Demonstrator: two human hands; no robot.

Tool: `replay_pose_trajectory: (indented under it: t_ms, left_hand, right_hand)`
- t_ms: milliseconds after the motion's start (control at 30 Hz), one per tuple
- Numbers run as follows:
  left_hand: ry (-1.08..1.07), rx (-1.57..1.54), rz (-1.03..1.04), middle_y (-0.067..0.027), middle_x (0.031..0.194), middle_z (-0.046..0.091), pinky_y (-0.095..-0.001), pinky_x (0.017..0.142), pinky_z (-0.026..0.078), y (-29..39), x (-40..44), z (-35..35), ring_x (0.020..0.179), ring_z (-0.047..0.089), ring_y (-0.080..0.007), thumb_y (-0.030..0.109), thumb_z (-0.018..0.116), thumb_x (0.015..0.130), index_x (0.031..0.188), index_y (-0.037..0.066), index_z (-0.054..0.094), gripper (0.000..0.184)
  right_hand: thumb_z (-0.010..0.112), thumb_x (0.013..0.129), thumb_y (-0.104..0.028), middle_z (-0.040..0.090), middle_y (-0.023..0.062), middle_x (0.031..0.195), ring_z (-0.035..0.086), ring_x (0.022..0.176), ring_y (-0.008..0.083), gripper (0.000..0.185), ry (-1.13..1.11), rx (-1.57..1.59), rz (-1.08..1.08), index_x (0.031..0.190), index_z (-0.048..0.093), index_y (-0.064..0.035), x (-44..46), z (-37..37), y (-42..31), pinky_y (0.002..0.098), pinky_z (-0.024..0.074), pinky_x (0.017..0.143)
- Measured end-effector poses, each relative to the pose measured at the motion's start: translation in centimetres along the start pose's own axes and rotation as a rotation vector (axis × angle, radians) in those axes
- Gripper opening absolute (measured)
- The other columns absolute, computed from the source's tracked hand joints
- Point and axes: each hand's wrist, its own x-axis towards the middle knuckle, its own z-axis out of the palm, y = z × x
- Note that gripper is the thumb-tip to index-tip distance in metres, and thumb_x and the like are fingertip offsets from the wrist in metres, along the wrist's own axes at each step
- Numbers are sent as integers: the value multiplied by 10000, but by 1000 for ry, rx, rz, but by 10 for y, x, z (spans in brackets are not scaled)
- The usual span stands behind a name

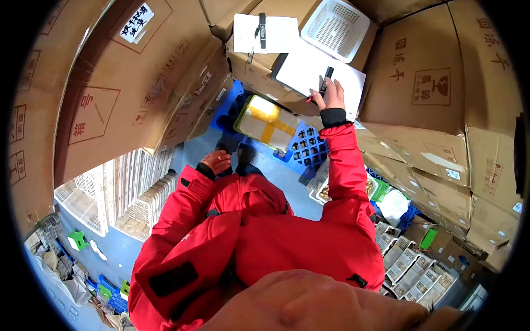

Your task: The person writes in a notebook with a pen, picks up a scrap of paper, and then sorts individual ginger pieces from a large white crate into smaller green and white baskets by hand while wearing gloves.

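Nearest the body, the left hand (pixel 216 161) is held low before the red jacket (pixel 265 237), apart from the writing items. Its fingers lie together, half curled, with no object visible in them; it appears to be simply resting.

Just beyond, at a lower level, a taped package (pixel 259 118) lies tilted on blue plastic crating (pixel 309 144), apart from both hands. The yellow tape crosses it, presumably to hold it closed.

Farther out, the right hand (pixel 333 96) is over the white sheet (pixel 309 69), near the sheet's right-hand side. Its fingers are bent and drawn together, and the black marker (pixel 326 81) appears pinched between thumb and fingers. The marker slants across the thumb side of the hand, its black end rising beyond the grip. A red tip (pixel 309 99) shows near the thumb; whether it belongs to the marker or to a second pen cannot be determined. The hold is judged suited to writing, with the sheet laid flat for support. Contact between tip and sheet cannot be confirmed.

The sheet lies toward the near edge of the supporting carton (pixel 255 67). At the carton's left, a second sheet (pixel 281 34) carries another marker (pixel 262 31) and a thin pen (pixel 253 46), possibly placed within reach. Toward the far right corner stands a white basket (pixel 336 27), just beside the sheet. Printed cartons (pixel 411 71) rise beyond on the right.
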Motion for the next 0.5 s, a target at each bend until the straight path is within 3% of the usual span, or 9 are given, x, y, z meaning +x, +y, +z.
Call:
replay_pose_trajectory:
  t_ms: [133, 200, 267, 300, 400, 467, 500]
  left_hand:
    - [-79, -68, 111, -118, 1057, 592, -394, 799, 503, -4, -7, -16, 917, 598, -258, 258, 563, 836, 1110, 59, 499, 345]
    - [-96, -66, 136, -123, 1063, 589, -392, 812, 497, -6, -13, -9, 930, 597, -259, 258, 548, 849, 1123, 51, 492, 348]
    - [-135, -39, 141, -126, 1070, 587, -392, 820, 494, -6, -20, -3, 943, 595, -261, 256, 533, 859, 1121, 50, 494, 336]
    - [-135, -15, 158, -127, 1085, 584, -393, 835, 487, -6, -26, 2, 966, 589, -265, 282, 533, 865, 1123, 54, 492, 347]
    - [-222, -27, 190, -124, 1086, 585, -393, 842, 484, -9, -36, -6, 969, 589, -267, 298, 533, 871, 1120, 62, 495, 345]
    - [-224, -52, 192, -122, 1071, 589, -394, 835, 488, -11, -46, -15, 958, 592, -263, 288, 525, 881, 1112, 70, 500, 319]
    - [-219, -77, 197, -122, 1066, 590, -396, 830, 490, -14, -46, -24, 954, 594, -261, 280, 521, 884, 1110, 70, 501, 309]
  right_hand:
    - [637, 770, -303, 429, 286, 1194, 466, 1061, 417, 491, 97, 36, 10, 1154, 504, -28, -1, -1, -16, 420, 410, 892]
    - [590, 808, -194, 499, 246, 1122, 516, 996, 387, 328, 181, 73, -77, 1086, 541, -27, -6, -12, -50, 392, 440, 854]
    - [589, 811, -183, 527, 233, 1080, 533, 975, 375, 301, 51, 274, -43, 1065, 551, -26, -16, -12, -79, 390, 452, 832]
    - [602, 804, -205, 546, 233, 1025, 545, 940, 373, 336, 71, 155, -148, 1085, 539, -32, -20, -9, -85, 412, 457, 806]
    - [608, 798, -246, 554, 237, 988, 554, 908, 380, 393, 176, -68, -35, 1130, 515, -55, -11, 6, -64, 439, 458, 777]
    - [643, 738, -379, 568, 232, 974, 564, 875, 411, 540, 9, -258, 426, 1180, 486, -110, -3, 11, -53, 463, 460, 752]
    - [658, 713, -402, 580, 239, 985, 570, 891, 412, 554, -75, -257, 445, 1163, 508, -117, 2, 30, -13, 459, 463, 769]
